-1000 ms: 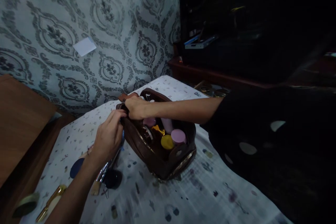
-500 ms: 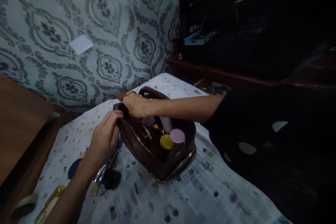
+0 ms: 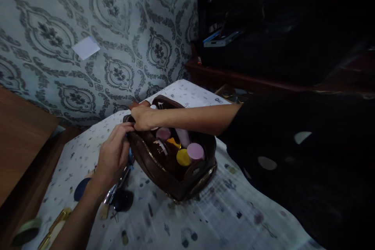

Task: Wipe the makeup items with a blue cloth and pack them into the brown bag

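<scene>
A brown toiletry bag (image 3: 149, 164) with a gold-toothed zip lies unzipped on the white patterned cloth. My left hand (image 3: 115, 150) is closed on its near left rim, thumb and fingers pinching the edge. Over the bag's left end, my right hand (image 3: 143, 118) reaches in with bent, closed fingers; their tips are hidden, and so is whatever they hold. Inside the bag are a lilac-capped container (image 3: 195, 151), a yellow lid (image 3: 183, 157), a pinkish round item (image 3: 163, 134) and a pale lilac tube (image 3: 183, 137), partly under my right forearm.
Beside my left forearm lie a dark round item (image 3: 123, 200), a blue round item (image 3: 81, 188), brushes (image 3: 113, 193) and a gold-rimmed object (image 3: 54, 228). A green-rimmed round item (image 3: 26, 231) sits lower left. Patterned wallpaper rises behind; a wooden panel (image 3: 23, 140) stands left, dark shelving right.
My right hand has shifted slightly left along the bag's end, showing a bit more of the contents. My left hand keeps its hold on the rim. The whole view has moved slightly.
</scene>
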Demonstrator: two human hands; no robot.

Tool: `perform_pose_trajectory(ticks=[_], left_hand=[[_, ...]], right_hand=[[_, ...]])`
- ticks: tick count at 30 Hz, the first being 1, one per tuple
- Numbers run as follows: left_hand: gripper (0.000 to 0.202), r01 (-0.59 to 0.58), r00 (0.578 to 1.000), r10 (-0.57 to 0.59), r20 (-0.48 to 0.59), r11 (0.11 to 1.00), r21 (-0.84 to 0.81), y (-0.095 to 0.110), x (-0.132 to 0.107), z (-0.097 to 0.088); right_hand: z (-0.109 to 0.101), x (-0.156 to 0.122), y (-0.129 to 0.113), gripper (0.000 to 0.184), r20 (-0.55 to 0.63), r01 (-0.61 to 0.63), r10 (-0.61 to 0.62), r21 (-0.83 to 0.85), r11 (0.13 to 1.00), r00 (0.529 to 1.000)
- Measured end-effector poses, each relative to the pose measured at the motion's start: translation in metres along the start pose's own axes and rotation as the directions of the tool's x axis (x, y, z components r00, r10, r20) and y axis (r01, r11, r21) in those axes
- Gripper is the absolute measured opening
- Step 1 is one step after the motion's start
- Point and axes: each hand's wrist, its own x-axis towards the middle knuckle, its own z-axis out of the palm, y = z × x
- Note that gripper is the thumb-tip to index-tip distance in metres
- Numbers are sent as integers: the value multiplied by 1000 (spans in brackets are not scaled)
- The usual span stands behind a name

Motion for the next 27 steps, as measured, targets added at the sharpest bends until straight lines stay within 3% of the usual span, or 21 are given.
perform_pose_trajectory(ticks=[4, 13, 23, 27], left_hand=[[24, 4, 1000, -4, 8, 1000, -3, 1, 1, 0], [26, -12, 1000, 12, 2, 1000, -17, 7, 4, -1], [29, -20, 999, 20, 27, 1000, -6, 3, 1, -2], [32, -28, 1000, 28, 8, 999, 17, 2, 0, 1]], right_hand=[[-1, -2, -1, 31, 37, 36, -35, -50, 998, 999], [12, 7, 8, 31, -45, 122, -128, -110, 986, 991], [5, 4, 6, 31, -4, 66, -66, -71, 995, 998], [1, 2, 6, 19, 15, 43, -43, -9, 999, 999]])
